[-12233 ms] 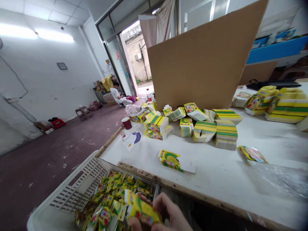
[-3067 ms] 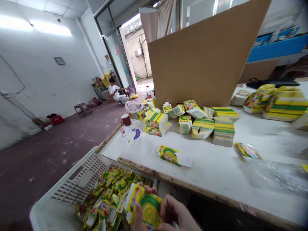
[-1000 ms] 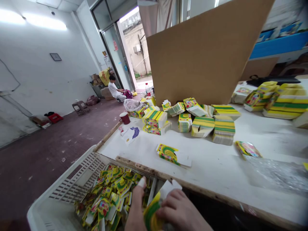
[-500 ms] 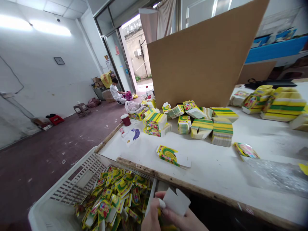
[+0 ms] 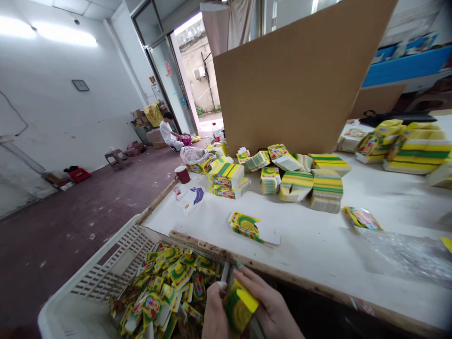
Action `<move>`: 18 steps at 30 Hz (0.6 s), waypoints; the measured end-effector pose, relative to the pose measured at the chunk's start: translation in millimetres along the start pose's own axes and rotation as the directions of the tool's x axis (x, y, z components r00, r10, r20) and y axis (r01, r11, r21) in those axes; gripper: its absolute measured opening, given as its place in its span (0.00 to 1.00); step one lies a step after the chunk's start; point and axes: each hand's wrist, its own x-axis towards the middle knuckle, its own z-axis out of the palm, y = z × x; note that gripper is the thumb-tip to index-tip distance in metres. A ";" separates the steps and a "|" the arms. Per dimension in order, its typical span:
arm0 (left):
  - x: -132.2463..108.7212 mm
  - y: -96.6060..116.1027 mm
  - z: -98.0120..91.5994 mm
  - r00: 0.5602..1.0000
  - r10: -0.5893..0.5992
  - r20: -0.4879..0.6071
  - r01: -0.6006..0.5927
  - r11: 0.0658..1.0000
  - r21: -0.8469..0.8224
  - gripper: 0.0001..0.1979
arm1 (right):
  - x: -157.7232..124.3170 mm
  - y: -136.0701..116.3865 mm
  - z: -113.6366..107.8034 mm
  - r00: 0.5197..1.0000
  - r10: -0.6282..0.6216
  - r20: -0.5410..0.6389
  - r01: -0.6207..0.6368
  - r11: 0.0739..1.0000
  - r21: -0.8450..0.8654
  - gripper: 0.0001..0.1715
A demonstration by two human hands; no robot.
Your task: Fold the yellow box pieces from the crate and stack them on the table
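Observation:
At the bottom edge both my hands hold one small yellow and green carton (image 5: 239,307). My left hand (image 5: 213,314) grips its left side, thumb up against it. My right hand (image 5: 271,306) wraps the right side, fingers laid over the top flap. The carton sits just to the right of a white slatted plastic crate (image 5: 102,273) holding several folded cartons (image 5: 165,287) of the same print. A flat carton blank (image 5: 251,227) lies on the white table (image 5: 318,249) ahead of me.
Stacks of flat blanks (image 5: 310,183) and a red cup (image 5: 183,174) stand mid-table before a leaning brown cardboard sheet (image 5: 300,80). More stacks (image 5: 413,146) sit at far right, clear plastic film (image 5: 406,256) near right. A person (image 5: 168,135) sits by the doorway across the dark red floor.
The white inner flap that stood up half a second ago is folded down; the carton now shows its yellow and green outside. My hands stay at the crate's right corner.

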 end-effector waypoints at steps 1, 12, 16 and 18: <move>1.8 -0.2 -3.1 0.999 0.009 0.031 -0.010 0.999 0.037 0.27 | -1.0 -1.5 -6.9 0.999 -0.048 0.019 0.049 0.995 -0.084 0.32; 13.4 0.2 -33.5 0.933 -0.062 0.354 0.067 0.998 -0.003 0.26 | -5.5 -60.7 -47.8 0.944 0.064 0.324 0.077 0.911 -0.405 0.14; 11.5 6.5 -29.4 0.963 0.048 0.266 -0.087 0.987 0.138 0.25 | -8.5 -49.0 -44.6 0.967 0.017 0.253 0.086 0.918 -0.387 0.12; 9.7 9.7 -27.5 0.969 0.117 0.218 -0.163 0.965 0.207 0.24 | -10.8 -39.1 -36.5 0.980 -0.050 0.195 0.124 0.914 -0.387 0.13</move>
